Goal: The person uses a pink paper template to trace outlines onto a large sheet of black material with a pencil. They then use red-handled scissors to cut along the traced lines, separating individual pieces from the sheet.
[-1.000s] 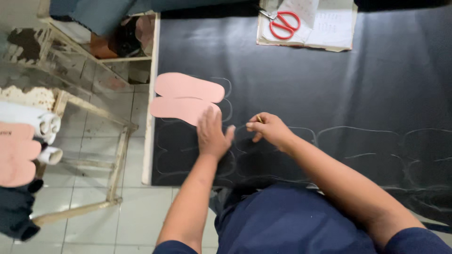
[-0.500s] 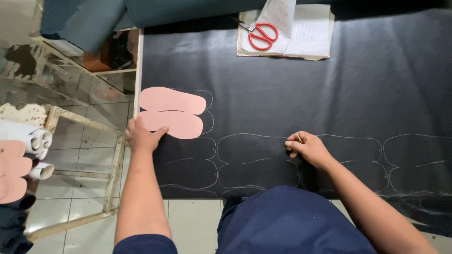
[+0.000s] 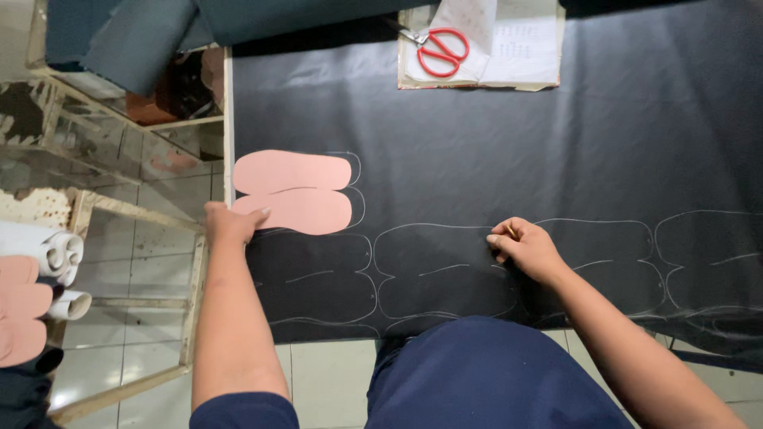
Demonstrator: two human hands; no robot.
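A black sheet (image 3: 493, 135) covers the table and carries several white sole-shaped outlines (image 3: 445, 270) along its near edge. Two pink sole templates (image 3: 294, 191) lie side by side at the sheet's left edge. My left hand (image 3: 229, 224) rests at that edge, its fingertips touching the heel end of the nearer pink template. My right hand (image 3: 524, 248) sits on the sheet among the outlines, fingers closed around a small yellowish marking stick.
Red-handled scissors (image 3: 441, 49) lie on papers (image 3: 517, 48) at the far side. Left of the table stand a worn wooden frame (image 3: 127, 214), white rolls (image 3: 48, 254), more pink soles (image 3: 20, 310) and folded dark blue material (image 3: 119, 40).
My left hand moved left from the drawn outlines to the pink templates' end. My right hand shifted right along the sheet with the marker. The view slid so the sheet shows further right.
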